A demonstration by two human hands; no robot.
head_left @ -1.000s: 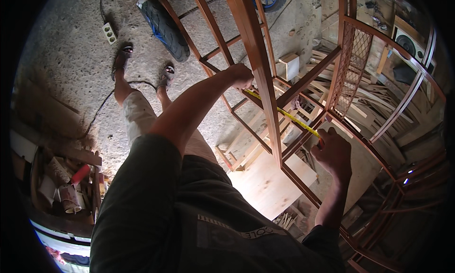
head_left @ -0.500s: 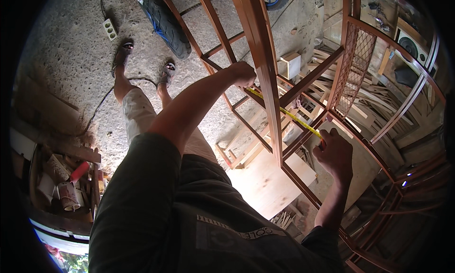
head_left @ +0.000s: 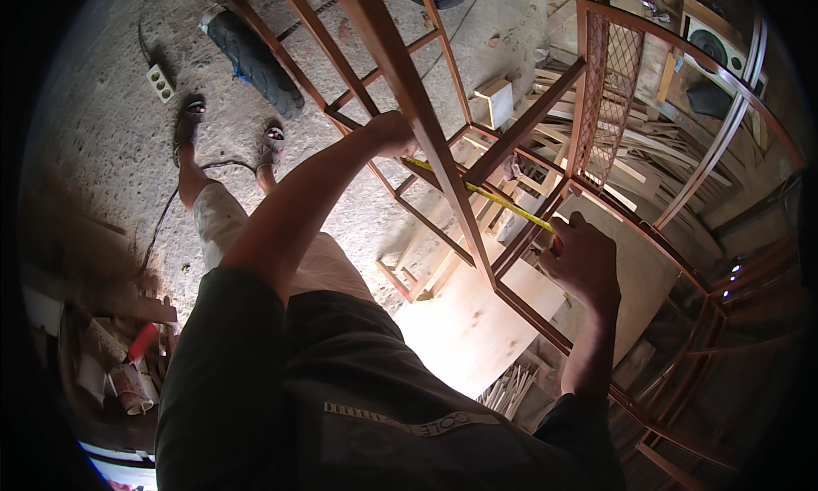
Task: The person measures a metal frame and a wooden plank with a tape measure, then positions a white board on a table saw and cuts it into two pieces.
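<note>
A yellow tape measure blade [head_left: 509, 205] is stretched between my two hands, across a brown metal frame [head_left: 399, 73]. My left hand [head_left: 390, 135] is closed at the blade's far-left end, beside a long brown bar; its fingertips are partly hidden by that bar. Closer to me on the right, my right hand [head_left: 584, 257] wraps around the tape's case, of which only a bit of orange shows between thumb and fingers. The blade passes behind the long bar and comes out again on its right side.
A mesh panel [head_left: 607, 90] and curved brown rails stand at the right, with wood strips [head_left: 665, 167] heaped behind. Plywood [head_left: 477, 320] lies below the frame. On the concrete floor are a tire [head_left: 251, 60] and a power strip [head_left: 160, 83]. A scrap box [head_left: 115, 363] sits lower left.
The whole scene has shifted left in the picture as my view turned. Both hands keep hold of the tape measure, and the blade stays drawn out between them.
</note>
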